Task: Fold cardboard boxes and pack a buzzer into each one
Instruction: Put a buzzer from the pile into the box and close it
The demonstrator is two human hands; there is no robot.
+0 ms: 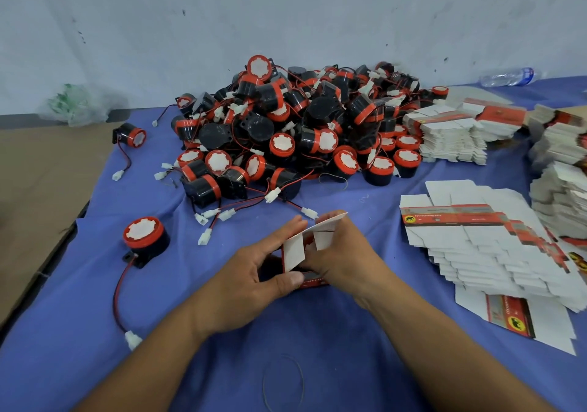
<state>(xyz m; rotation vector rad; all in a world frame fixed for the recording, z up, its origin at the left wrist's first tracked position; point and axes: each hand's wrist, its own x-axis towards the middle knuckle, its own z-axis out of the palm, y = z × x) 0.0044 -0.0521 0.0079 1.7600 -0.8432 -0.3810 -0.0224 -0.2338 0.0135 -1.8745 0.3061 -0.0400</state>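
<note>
Box half-formed, flaps up, gripped from both sides: left hand pinching its near edge, right hand curled on a flap. Lone buzzer stands upright left of the box, nearer the left hand. Pile behind the box, blanks to its right.

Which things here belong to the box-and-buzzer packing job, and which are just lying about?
Job: half-folded red-and-white cardboard box, gripped by left hand and right hand; pile of black-and-red round plastic buzzers; stacks of flat red-and-white cardboard box blanks.

Lying about: clear plastic water bottle; crumpled clear plastic bag; thin grey rubber band; flat brown cardboard sheet.
</note>
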